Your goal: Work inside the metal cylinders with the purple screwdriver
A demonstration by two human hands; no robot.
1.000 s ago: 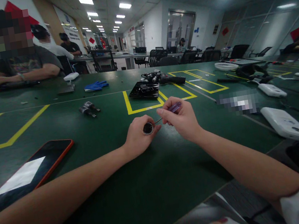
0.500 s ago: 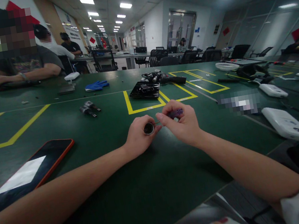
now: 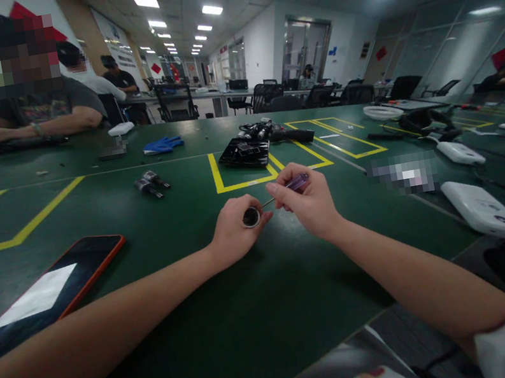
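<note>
My left hand (image 3: 236,230) is wrapped round a small cylindrical part (image 3: 251,217), whose dark round open end with a pale rim faces me. Most of that part is hidden by the fingers. In my right hand (image 3: 306,202) is a screwdriver (image 3: 298,182) with a purplish see-through handle. Its thin metal shaft points left, and the tip reaches the side of the cylindrical part by my left fingertips. Whether the tip sits in a screw I cannot tell. Both hands are above the green table (image 3: 273,314).
A phone with an orange edge (image 3: 64,278) lies left. Small black-and-grey parts (image 3: 151,184), a blue glove (image 3: 162,145) and a black glossy bag (image 3: 244,153) lie farther back. White devices (image 3: 486,209) are at right. A person (image 3: 31,110) sits across the table.
My right hand has turned the screwdriver, so its handle now lies more along the fingers and slopes up to the right. My left hand and the cylindrical part have hardly moved.
</note>
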